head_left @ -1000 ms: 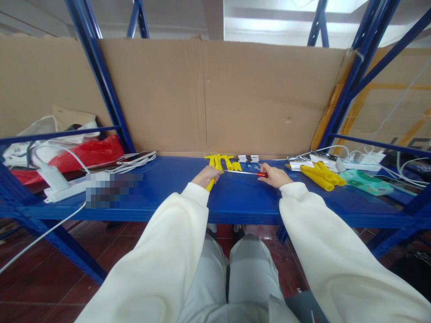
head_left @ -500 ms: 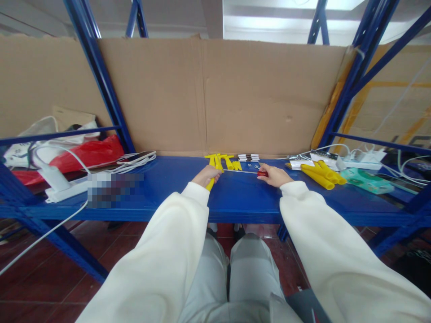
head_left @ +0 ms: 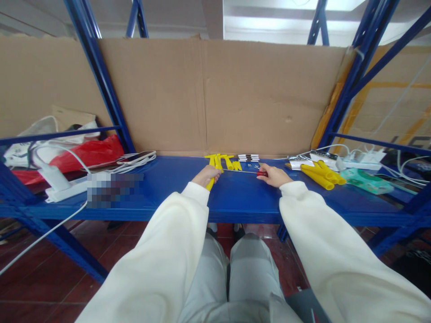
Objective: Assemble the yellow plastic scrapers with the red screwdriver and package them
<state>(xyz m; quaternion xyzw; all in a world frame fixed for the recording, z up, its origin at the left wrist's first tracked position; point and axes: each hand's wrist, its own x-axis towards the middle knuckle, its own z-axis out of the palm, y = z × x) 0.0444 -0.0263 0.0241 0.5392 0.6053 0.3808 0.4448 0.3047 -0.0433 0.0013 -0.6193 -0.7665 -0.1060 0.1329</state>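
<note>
My left hand [head_left: 206,176] is closed around a yellow piece [head_left: 210,184], whose ends show on both sides of the fingers. The fingers of my right hand [head_left: 275,175] are wrapped round the red handle of a screwdriver [head_left: 261,173]. Its thin metal shaft runs left, its far end close to the yellow piece in my left hand. Just beyond my left hand lie several yellow parts [head_left: 227,162] with wide and narrow ends. Beside them are small white-and-dark packs [head_left: 248,158] and tiny metal bits [head_left: 256,166].
The blue shelf [head_left: 175,179] has yellow tubes [head_left: 318,176], a green packet [head_left: 366,180] and cables at the right. A white power strip [head_left: 67,190], a phone [head_left: 136,157] and a red bag [head_left: 89,152] are at the left. Cardboard [head_left: 262,98] stands behind.
The red handle has turned slightly in my right hand, and the fingers have shifted a little. My left hand has stayed in place.
</note>
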